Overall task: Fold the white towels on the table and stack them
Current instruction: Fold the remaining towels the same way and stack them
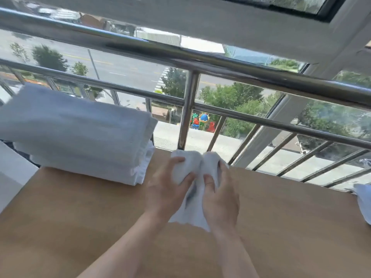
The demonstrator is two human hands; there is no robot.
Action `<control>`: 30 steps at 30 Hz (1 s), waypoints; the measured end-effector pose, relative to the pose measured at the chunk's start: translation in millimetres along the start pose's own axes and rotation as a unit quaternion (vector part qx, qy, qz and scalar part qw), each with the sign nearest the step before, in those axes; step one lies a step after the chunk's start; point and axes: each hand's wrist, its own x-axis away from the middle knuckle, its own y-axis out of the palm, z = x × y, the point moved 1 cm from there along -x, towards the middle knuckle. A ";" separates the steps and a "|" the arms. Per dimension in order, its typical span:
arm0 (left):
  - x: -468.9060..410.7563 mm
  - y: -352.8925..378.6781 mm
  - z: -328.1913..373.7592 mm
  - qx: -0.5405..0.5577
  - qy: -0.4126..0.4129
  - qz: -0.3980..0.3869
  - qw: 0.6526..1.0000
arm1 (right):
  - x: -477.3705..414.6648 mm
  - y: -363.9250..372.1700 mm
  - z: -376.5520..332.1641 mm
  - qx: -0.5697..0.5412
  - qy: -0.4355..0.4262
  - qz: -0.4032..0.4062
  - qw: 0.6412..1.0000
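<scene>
A small white towel (197, 167) is bunched up between both my hands above the middle of the wooden table (281, 217). My left hand (168, 187) grips its left side and my right hand (219, 194) grips its right side, thumbs pressed into the cloth. The towel's lower part hangs down between my wrists. A stack of folded white towels (80, 135) stands at the table's far left corner. Another white towel (364, 199) shows partly at the right edge.
A steel railing (188, 109) with vertical bars runs right behind the table's far edge, with window glass and a street beyond. A white surface (12, 173) lies to the left of the table.
</scene>
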 end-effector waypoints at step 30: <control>-240.9 -364.1 -147.1 -0.123 0.006 0.038 0.992 | -56.1 174.2 -200.1 0.122 0.061 0.023 0.990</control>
